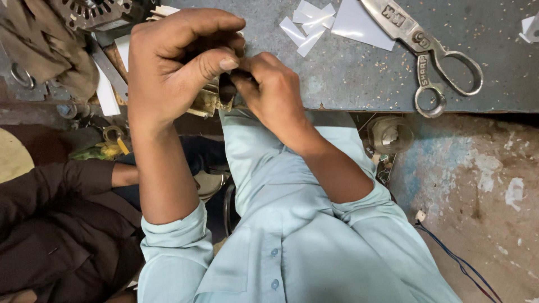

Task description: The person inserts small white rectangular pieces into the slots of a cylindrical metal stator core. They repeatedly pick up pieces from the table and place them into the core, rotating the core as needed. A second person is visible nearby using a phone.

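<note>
Honestly, I can make out very little of the piece itself. Both hands meet at the near edge of the grey bench (348,73), and between them sits a small dark part (226,90), pinched so tightly that only a sliver of it shows. My left hand (177,62) curls over from above, its thumb pressed down onto the part and its other fingers folded together; they cover whatever lies behind them. My right hand (269,92) comes in from the other side with its fingertips bunched and clamped on the same dark part. Just under the left fingers a brownish, layered block (206,102) pokes out; I cannot tell what it is or whether the dark part is fixed to it.

Beyond the right fingertips, on the bench, lie white cut strips (307,25) and a larger white sheet (359,25), and farther off a pair of large metal scissors (432,53), tip cropped by the frame's top edge. Above the left knuckles a round metal housing (92,12) is half cut off. Below the left forearm another person's dark sleeve (56,185) reaches in; that hand is hidden.
</note>
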